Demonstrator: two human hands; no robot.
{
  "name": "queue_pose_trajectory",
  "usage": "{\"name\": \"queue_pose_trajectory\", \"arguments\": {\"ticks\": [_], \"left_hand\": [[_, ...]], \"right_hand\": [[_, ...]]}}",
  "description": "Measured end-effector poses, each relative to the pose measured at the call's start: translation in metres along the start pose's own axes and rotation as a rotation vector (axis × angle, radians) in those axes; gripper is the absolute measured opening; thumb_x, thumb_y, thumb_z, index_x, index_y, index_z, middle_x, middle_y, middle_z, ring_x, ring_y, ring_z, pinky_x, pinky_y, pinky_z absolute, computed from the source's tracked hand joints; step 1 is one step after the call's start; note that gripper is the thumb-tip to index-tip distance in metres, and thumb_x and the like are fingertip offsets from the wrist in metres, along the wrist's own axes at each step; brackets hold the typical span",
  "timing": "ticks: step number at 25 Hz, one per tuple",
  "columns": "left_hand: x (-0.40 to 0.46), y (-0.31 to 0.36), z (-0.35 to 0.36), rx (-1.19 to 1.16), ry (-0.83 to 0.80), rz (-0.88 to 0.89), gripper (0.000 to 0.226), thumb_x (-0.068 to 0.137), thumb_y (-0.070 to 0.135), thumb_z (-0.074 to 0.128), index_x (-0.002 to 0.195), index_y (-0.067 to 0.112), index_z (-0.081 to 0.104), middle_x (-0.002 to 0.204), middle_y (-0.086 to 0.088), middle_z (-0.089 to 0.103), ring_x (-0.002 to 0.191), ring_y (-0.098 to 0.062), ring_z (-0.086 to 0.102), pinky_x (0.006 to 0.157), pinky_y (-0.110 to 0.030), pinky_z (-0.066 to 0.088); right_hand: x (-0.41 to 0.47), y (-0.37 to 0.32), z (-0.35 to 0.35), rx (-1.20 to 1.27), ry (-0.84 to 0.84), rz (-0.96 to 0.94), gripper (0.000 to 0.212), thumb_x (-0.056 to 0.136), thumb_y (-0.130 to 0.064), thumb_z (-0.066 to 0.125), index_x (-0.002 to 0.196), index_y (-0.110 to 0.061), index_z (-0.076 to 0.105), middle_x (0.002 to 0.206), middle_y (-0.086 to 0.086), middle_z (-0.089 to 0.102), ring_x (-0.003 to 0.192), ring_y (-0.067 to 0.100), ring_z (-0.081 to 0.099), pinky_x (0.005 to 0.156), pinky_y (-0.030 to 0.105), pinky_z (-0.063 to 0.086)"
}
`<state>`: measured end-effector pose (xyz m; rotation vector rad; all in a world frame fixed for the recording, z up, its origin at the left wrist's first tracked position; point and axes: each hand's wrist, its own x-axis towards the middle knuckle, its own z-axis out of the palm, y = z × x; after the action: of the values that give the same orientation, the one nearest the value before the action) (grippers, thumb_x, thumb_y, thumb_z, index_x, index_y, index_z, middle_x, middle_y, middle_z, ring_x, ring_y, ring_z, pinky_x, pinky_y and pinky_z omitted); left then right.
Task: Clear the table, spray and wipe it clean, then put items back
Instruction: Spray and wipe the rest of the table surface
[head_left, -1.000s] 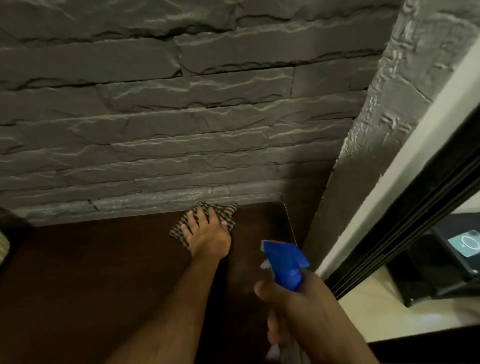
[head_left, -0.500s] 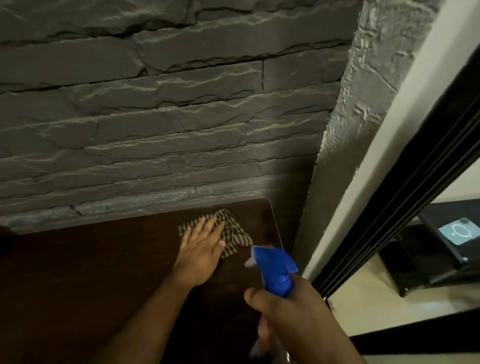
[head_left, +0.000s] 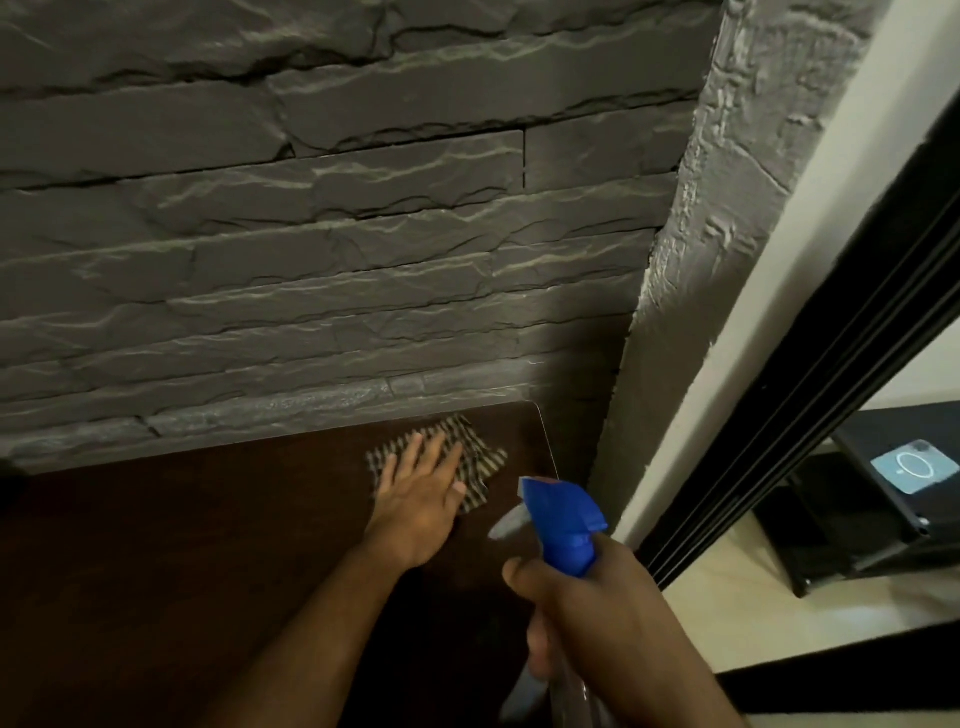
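A dark brown wooden table fills the lower left, butted against the stone wall. My left hand lies flat, fingers spread, pressing a checked cloth onto the table near its far right corner. My right hand is wrapped around the neck of a spray bottle with a blue trigger head; the nozzle faces left over the table. The bottle's clear body is mostly hidden below my hand.
A dark grey stone-clad wall rises directly behind the table. A textured grey pillar and a black door frame stand right of the table's edge. Beyond the frame, a black unit with a light blue display sits on pale floor.
My left hand has dragged the cloth back from the wall and to the right, toward the table's corner. The spray bottle stays gripped in my right hand.
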<state>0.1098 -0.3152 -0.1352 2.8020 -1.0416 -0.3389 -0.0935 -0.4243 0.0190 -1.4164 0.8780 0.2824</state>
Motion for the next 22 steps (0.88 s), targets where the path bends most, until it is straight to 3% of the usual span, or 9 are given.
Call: {"name": "queue_pose_trajectory", "arguments": {"ticks": [2,4,6,9,11,14,18,22], "left_hand": [[-0.019,-0.001,0.011,-0.014,-0.029,0.107,0.055,0.098,0.054,0.010,0.152,0.043,0.003,0.162,0.017,-0.006,0.143,-0.001,-0.024,0.116,-0.033,-0.016],[0.010,0.001,0.000,-0.033,-0.004,0.041,0.054,0.102,0.048,0.016,0.153,0.038,0.005,0.163,0.013,-0.005,0.145,-0.005,-0.020,0.117,-0.034,-0.014],[0.033,0.023,-0.010,-0.016,-0.031,-0.002,0.055,0.103,0.043,0.018,0.155,0.032,0.006,0.163,0.008,-0.007,0.148,-0.013,-0.016,0.119,-0.039,-0.012],[0.005,0.024,0.015,-0.013,0.009,0.212,0.060,0.094,0.050,0.005,0.153,0.037,0.007,0.162,0.015,-0.004,0.145,-0.005,-0.021,0.115,-0.035,-0.016],[0.005,0.017,0.017,-0.028,-0.030,0.168,0.059,0.095,0.054,0.006,0.153,0.038,0.004,0.162,0.014,-0.007,0.143,-0.003,-0.024,0.114,-0.034,-0.017],[0.048,0.041,-0.003,-0.034,-0.054,0.030,0.056,0.102,0.046,0.021,0.154,0.032,0.005,0.163,0.006,-0.009,0.147,-0.015,-0.019,0.115,-0.039,-0.014],[0.023,0.019,0.014,-0.007,0.018,0.183,0.058,0.098,0.051,0.015,0.153,0.037,0.007,0.163,0.012,-0.003,0.146,-0.005,-0.016,0.114,-0.034,-0.015],[0.017,-0.015,0.005,0.013,0.124,-0.185,0.057,0.101,0.048,0.021,0.154,0.031,0.015,0.164,0.005,0.007,0.150,-0.016,-0.003,0.119,-0.042,0.001]], "right_hand": [[0.003,0.000,0.001,-0.023,0.001,0.028,0.023,0.082,-0.028,0.073,0.095,-0.022,0.055,0.058,0.002,0.067,0.052,0.014,0.064,0.067,0.034,0.058],[0.004,-0.002,0.004,-0.044,-0.009,0.034,0.024,0.081,-0.028,0.073,0.095,-0.025,0.054,0.068,0.004,0.068,0.057,0.015,0.065,0.078,0.038,0.059],[0.005,-0.002,0.007,-0.029,-0.019,0.016,0.025,0.082,-0.028,0.073,0.097,-0.026,0.053,0.070,0.004,0.068,0.058,0.016,0.064,0.080,0.040,0.058],[0.010,-0.001,0.009,0.002,-0.046,0.046,0.029,0.081,-0.025,0.074,0.101,-0.024,0.053,0.062,0.004,0.068,0.055,0.018,0.063,0.077,0.040,0.058],[0.009,0.001,0.007,0.018,-0.055,0.075,0.035,0.081,-0.025,0.074,0.108,-0.022,0.053,0.059,0.004,0.068,0.052,0.017,0.062,0.071,0.035,0.058],[0.008,-0.001,0.008,0.010,-0.018,0.046,0.035,0.081,-0.025,0.074,0.109,-0.022,0.053,0.063,0.004,0.068,0.053,0.016,0.063,0.066,0.032,0.056],[0.010,0.006,0.006,0.025,0.047,0.011,0.029,0.079,-0.027,0.075,0.099,-0.022,0.055,0.064,0.000,0.069,0.053,0.012,0.065,0.062,0.027,0.053],[0.005,0.015,0.000,0.045,0.106,-0.003,0.025,0.076,-0.025,0.078,0.092,-0.026,0.058,0.054,-0.004,0.069,0.052,0.008,0.066,0.061,0.024,0.050]]}}
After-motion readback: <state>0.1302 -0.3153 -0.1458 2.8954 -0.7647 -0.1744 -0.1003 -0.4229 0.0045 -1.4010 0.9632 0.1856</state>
